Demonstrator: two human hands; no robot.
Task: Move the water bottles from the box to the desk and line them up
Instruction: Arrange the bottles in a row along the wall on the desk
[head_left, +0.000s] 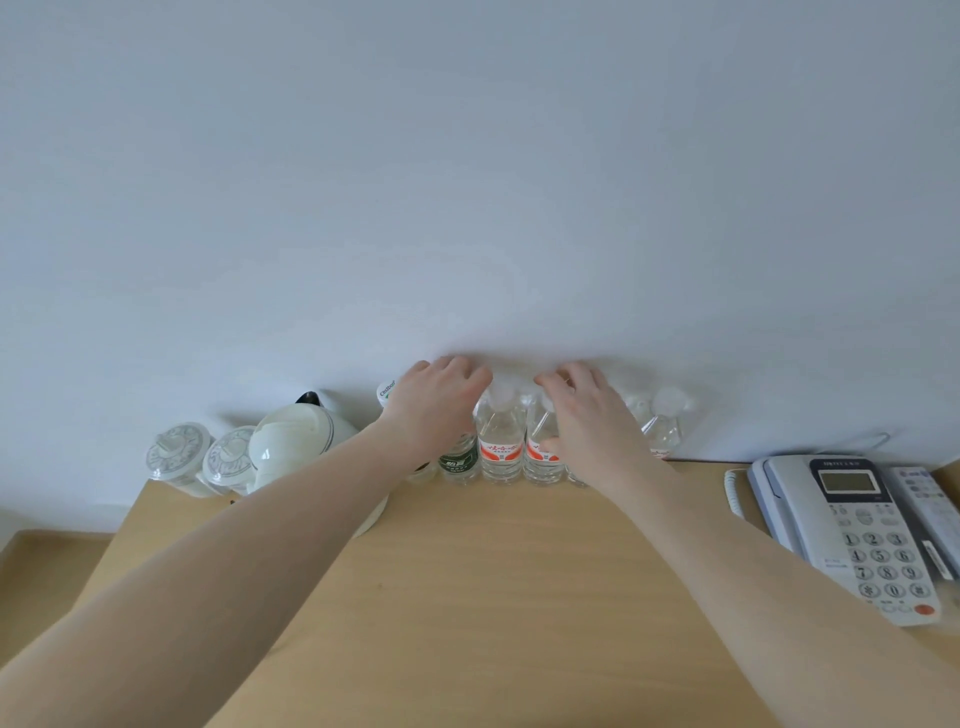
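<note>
1. At the back of the worktop (467, 571), water bottles (500, 447) stand in a row by the wall.
2. Both arms reach out long.
3. Left hand (434, 410) lies palm down on the bottles; its grip is hidden.
4. Right hand (584, 415) wraps a red-label bottle (540, 457).

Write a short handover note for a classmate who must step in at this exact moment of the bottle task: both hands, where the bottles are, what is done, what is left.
Left hand: draped over the bottles at the left end of the row, over the green-label bottle; whether it has a grip on one is hidden.
Right hand: on a red-label bottle, thumb on its label.
Bottles: upright in a row along the wall at the back of the desk, between the kettle and the phone; another red-label bottle stands between the hands.
Done: several bottles are on the desk, roughly lined up.
Left: straighten the row. The box is out of view, so check it for more.
</note>
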